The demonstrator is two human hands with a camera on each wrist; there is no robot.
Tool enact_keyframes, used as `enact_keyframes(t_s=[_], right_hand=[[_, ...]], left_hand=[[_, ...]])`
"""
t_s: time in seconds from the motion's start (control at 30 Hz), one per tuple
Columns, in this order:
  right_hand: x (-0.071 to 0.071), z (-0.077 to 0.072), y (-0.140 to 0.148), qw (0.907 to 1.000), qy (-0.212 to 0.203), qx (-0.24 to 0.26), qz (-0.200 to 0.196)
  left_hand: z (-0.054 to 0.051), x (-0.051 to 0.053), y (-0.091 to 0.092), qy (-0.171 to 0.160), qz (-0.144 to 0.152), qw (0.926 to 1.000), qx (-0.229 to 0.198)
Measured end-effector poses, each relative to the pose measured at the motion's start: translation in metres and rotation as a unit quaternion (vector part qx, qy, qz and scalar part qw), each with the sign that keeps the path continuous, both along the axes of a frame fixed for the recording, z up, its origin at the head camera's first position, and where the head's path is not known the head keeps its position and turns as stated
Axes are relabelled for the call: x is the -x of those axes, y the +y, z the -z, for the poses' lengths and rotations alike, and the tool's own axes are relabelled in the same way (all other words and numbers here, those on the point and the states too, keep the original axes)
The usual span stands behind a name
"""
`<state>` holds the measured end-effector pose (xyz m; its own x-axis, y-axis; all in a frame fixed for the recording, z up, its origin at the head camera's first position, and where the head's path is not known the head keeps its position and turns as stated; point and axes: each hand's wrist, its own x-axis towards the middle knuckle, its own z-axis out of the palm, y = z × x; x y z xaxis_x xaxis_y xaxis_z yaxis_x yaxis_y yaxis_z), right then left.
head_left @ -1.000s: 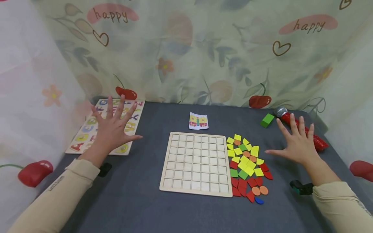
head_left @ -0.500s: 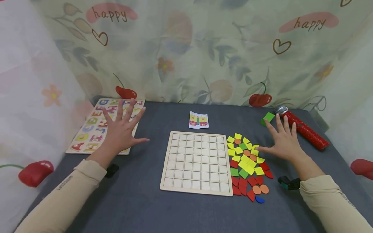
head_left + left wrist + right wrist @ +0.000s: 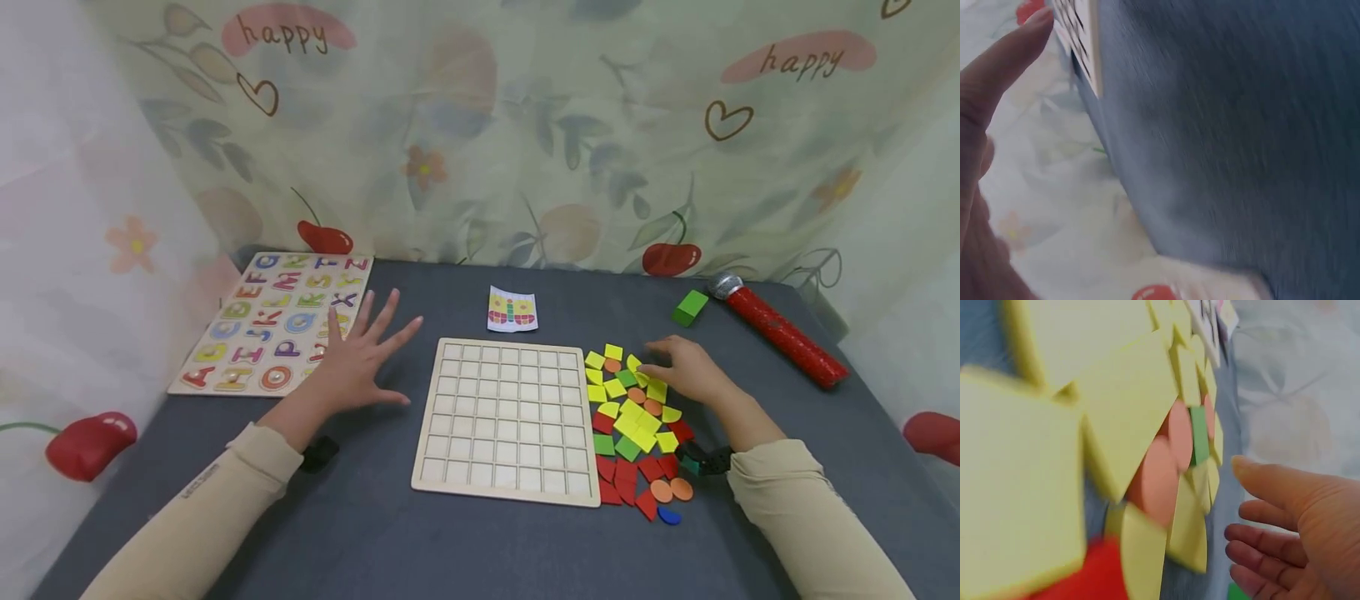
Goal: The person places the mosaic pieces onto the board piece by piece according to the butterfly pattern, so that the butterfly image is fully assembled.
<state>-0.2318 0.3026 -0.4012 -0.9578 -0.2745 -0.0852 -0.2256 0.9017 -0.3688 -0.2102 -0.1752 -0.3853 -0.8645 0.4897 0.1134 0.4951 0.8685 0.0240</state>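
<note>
The left hand (image 3: 347, 373), fingers spread, hovers between the letter board (image 3: 247, 354) and the wooden grid board (image 3: 506, 421), holding nothing. Over the upper right part of the coloured pieces (image 3: 636, 425) is the right hand (image 3: 693, 371), its fingers bent loosely. In the right wrist view that hand (image 3: 1291, 531) has a gap between thumb and fingers, with orange discs (image 3: 1159, 481), a green piece (image 3: 1199, 436) and yellow pieces (image 3: 1132, 403) beside it. The grid board holds no pieces. A thumb of the left hand (image 3: 997, 81) shows in the left wrist view.
A small picture card (image 3: 512, 310) lies behind the grid board. At the back right are a green block (image 3: 689, 307) and a red microphone (image 3: 787, 335). A patterned curtain (image 3: 480, 125) hangs behind the dark table (image 3: 360, 517). One blue piece (image 3: 669, 516) lies near the front.
The left hand has moved right and slightly toward the front, uncovering more letters. The right hand has moved left from near the microphone to the pieces, its spread fingers now bent.
</note>
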Motion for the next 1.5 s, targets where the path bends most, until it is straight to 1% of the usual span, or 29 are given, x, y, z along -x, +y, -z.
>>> enact_keyframes(t_s=[0.1,0.2,0.33,0.53,0.67,0.77,0.83,0.93,1.03,1.13,1.27,1.43,1.5], right_hand=[[0.006,0.003,-0.005,0.9993,-0.013,0.032,0.017],[0.011,0.005,-0.007,0.9973,-0.029,0.059,0.032],[0.016,0.007,-0.009,0.9933,-0.055,0.087,0.051],[0.023,0.008,-0.01,0.9866,-0.089,0.119,0.067],[0.025,0.009,-0.01,0.9812,-0.113,0.136,0.078],[0.025,0.008,-0.011,0.9787,-0.123,0.143,0.081],[0.025,0.007,-0.012,0.9783,-0.123,0.146,0.081],[0.024,0.007,-0.014,0.9784,-0.116,0.15,0.082],[0.023,0.007,-0.017,0.977,-0.106,0.16,0.094],[0.021,0.007,-0.021,0.9745,-0.096,0.173,0.106],[0.02,0.005,-0.031,0.9714,-0.085,0.193,0.11],[0.022,0.003,-0.049,0.9629,-0.093,0.228,0.109],[0.023,0.003,-0.058,0.957,-0.104,0.249,0.105]], left_hand=[[0.005,-0.005,0.01,-0.049,0.02,0.998,-0.034],[0.008,-0.01,0.018,-0.103,0.042,0.9914,-0.069],[0.01,-0.015,0.027,-0.17,0.064,0.9782,-0.1],[0.016,-0.017,0.034,-0.251,0.068,0.9577,-0.123],[0.022,-0.018,0.035,-0.29,0.069,0.9437,-0.143],[0.026,-0.019,0.035,-0.302,0.073,0.9384,-0.152],[0.028,-0.019,0.034,-0.304,0.077,0.9365,-0.157],[0.032,-0.02,0.033,-0.304,0.078,0.9364,-0.157],[0.034,-0.02,0.032,-0.307,0.08,0.9354,-0.156],[0.034,-0.022,0.031,-0.313,0.087,0.9329,-0.156],[0.033,-0.025,0.031,-0.317,0.097,0.9307,-0.154],[0.033,-0.026,0.031,-0.319,0.099,0.9286,-0.161],[0.034,-0.026,0.031,-0.32,0.099,0.9275,-0.165]])
